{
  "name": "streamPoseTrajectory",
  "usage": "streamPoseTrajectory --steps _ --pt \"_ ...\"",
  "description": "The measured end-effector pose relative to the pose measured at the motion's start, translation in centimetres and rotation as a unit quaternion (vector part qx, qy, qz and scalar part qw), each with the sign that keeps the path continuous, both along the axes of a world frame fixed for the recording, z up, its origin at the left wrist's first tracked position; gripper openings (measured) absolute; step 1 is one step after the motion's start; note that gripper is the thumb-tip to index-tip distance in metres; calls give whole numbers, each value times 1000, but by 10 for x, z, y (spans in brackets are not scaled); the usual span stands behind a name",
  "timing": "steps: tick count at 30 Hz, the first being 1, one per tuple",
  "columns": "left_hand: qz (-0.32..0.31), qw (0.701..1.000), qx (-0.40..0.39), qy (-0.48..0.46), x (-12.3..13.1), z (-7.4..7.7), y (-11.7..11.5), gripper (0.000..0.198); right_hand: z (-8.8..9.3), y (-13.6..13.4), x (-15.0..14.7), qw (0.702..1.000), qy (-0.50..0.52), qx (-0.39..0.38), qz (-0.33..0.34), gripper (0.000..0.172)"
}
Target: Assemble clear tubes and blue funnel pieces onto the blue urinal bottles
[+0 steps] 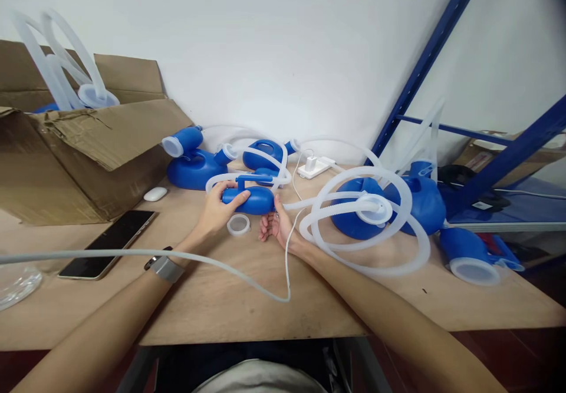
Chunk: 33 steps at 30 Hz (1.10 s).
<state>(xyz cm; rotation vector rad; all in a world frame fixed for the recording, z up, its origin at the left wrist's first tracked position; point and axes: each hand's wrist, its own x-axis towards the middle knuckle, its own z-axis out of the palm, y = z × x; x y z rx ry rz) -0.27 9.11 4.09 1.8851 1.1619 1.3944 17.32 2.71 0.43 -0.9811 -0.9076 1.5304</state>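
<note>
My left hand (pixel 221 203) grips a blue plastic urinal funnel (pixel 255 202) with a small handle on top, holding it sideways above the table. At the funnel's narrow right end, my right hand (pixel 279 227) pinches where the translucent hose (pixel 297 204) joins; its lower fingers are curled, palm up. A round translucent cap (pixel 239 225) lies on the table just below the funnel. To the right, the hose runs into large loops beside a blue urinal bottle (pixel 354 228) with a white cap.
More blue bottles (pixel 194 172) with hoses stand along the wall. An open cardboard box (pixel 79 169) is at left, near a phone (pixel 110 244) and a white earbud case (pixel 155 194). A grey cable (pixel 198 257) crosses in front; a power strip (pixel 316 168) lies behind. Blue shelving (pixel 424 45) rises at right.
</note>
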Motion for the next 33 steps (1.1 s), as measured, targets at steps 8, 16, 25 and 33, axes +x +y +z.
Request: streamPoseTrajectory --steps 8,16,25,33 --pt "58 997 -31 -50 -1 16 -8 45 -3 2 -2 998 -31 42 31 63" --pt "112 993 -9 -32 -10 13 -1 37 -3 4 -2 997 -26 60 -36 52" --pt "89 996 -8 -27 -6 10 -3 38 2 -4 -4 997 -46 58 -27 35" --pt "74 997 -2 -24 -7 9 -3 35 -3 3 -2 998 -40 53 9 45"
